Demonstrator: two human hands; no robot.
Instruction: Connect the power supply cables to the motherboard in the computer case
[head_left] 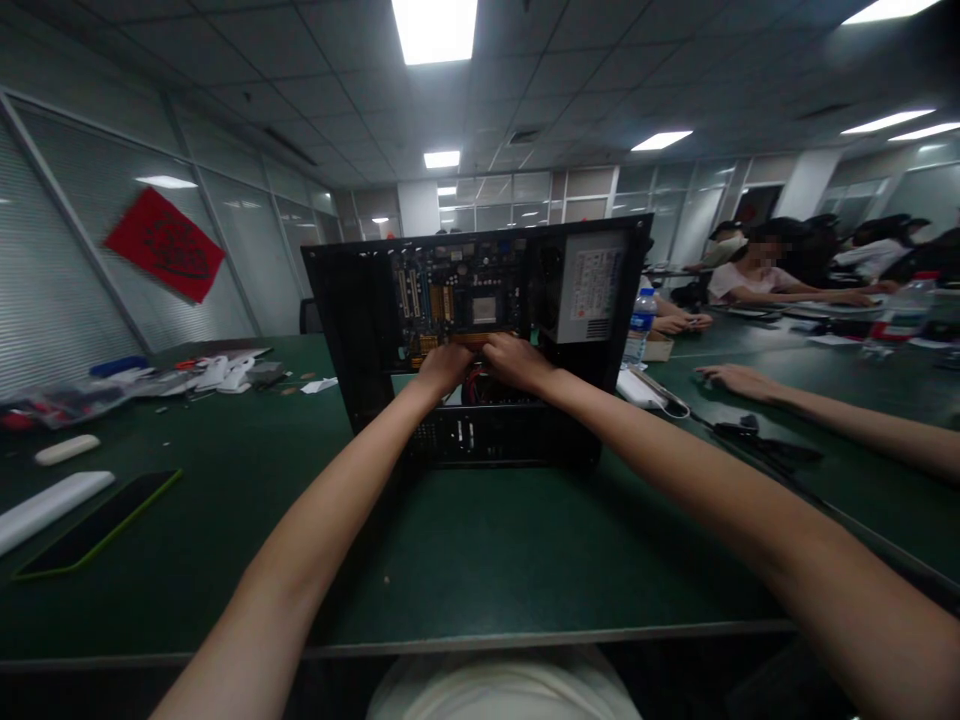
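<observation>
An open black computer case (480, 440) stands on the green table in front of me, its inside facing me. Both my hands reach into it, close together at the lower edge of the motherboard (484, 310). My left hand (448, 366) has its fingers curled beside an orange strip on the board. From the other side, my right hand (514, 360) is closed near the same strip, its fingertips pointing inward. What the fingertips hold is hidden by the hands. Below them hang dark and red cables (474, 386). A power supply (591, 290) with a white label sits at upper right.
At left lie a black-and-green flat item (105, 522), a white bar (52, 508) and a pile of small parts (217, 372). Right of the case stand a water bottle (640, 325) and black cables (765, 440). A co-worker's arm (825, 408) rests on the table.
</observation>
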